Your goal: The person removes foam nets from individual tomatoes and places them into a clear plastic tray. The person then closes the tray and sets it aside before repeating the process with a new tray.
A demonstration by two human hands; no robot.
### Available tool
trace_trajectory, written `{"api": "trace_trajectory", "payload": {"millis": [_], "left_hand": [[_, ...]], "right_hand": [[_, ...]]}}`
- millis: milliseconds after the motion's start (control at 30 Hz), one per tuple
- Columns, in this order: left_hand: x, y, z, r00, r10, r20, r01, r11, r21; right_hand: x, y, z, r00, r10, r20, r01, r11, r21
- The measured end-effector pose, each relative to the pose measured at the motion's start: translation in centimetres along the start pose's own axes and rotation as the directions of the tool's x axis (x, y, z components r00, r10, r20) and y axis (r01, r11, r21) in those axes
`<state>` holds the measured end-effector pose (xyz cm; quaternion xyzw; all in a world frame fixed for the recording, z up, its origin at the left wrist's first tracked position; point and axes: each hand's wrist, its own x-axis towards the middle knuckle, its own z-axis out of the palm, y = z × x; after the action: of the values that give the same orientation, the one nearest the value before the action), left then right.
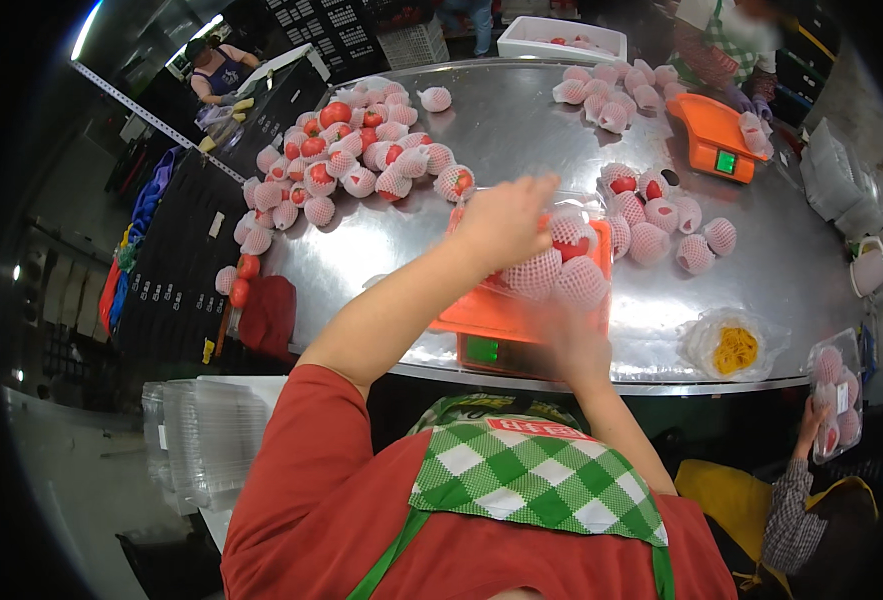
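Observation:
An orange scale (461, 312) with a lit green display stands at the table's near edge. On its pan lie several tomatoes in pink foam nets (533, 276), with clear plastic showing around them. My left hand (501, 225) reaches over the far left side of these tomatoes; its fingers point right and are slightly blurred. Close to the near right side of the scale, my right hand (573, 345) is smeared by motion. Whether either hand grips anything is unclear. Just right of the scale sits a group of netted tomatoes (649, 243).
A large heap of netted tomatoes (358, 180) covers the table's left part. Yellow rubber bands (734, 350) lie in a plastic bag at right. Across stands a co-worker by a second orange scale (711, 140). Another person's hand holds a clear tomato pack (833, 400). Clear trays (206, 440) are stacked at left.

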<state>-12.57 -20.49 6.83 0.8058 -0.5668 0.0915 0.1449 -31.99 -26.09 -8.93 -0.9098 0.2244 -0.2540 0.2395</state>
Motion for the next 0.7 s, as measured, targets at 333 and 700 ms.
{"api": "trace_trajectory", "payload": {"millis": [333, 700], "left_hand": [[-8.7, -4.1, 3.4, 0.999, -0.009, -0.048, 0.011, 0.999, 0.042], [1.0, -13.5, -3.1, 0.872, 0.08, -0.483, 0.09, 0.944, 0.318]], "right_hand": [[0.1, 0.9, 0.9, 1.0, -0.024, -0.01, 0.025, 0.997, 0.073], [0.3, 1.5, -0.4, 0.997, 0.009, 0.08, -0.012, 0.999, 0.045]]}}
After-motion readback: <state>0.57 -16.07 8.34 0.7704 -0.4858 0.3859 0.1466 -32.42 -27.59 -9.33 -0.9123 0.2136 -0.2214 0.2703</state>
